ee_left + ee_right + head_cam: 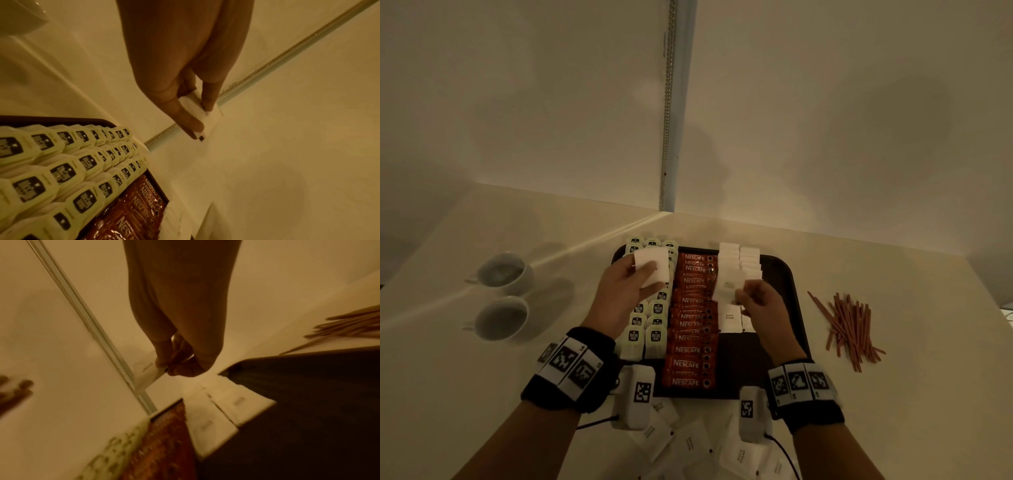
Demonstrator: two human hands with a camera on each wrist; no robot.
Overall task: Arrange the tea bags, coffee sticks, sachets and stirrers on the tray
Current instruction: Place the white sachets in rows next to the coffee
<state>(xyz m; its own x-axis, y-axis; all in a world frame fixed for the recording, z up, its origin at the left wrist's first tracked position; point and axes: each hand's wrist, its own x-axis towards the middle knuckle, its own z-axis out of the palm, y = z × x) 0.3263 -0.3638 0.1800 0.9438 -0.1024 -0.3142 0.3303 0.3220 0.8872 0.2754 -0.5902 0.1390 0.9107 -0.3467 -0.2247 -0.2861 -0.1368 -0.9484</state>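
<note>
A dark tray point(789, 308) holds rows of pale green tea bags point(655, 337), red Nescafe coffee sticks point(690, 349) and two rows of white sugar sachets point(750, 262). My left hand point(625, 284) hovers over the tea bags and grips a small stack of white sachets point(652, 269), pinched between thumb and fingers point(185, 116) in the left wrist view. Above the sachet rows, my right hand point(758, 301) pinches a single white sachet point(726, 289), which shows by its edge point(147, 376) in the right wrist view. Brown stirrers point(851, 325) lie in a loose heap on the table, right of the tray.
Two white cups point(505, 270) point(500, 318) stand on the table to the left. Several loose white sachets point(688, 442) lie on the table near the tray's front edge, between my wrists. A wall corner with a metal strip point(667, 137) rises behind the tray.
</note>
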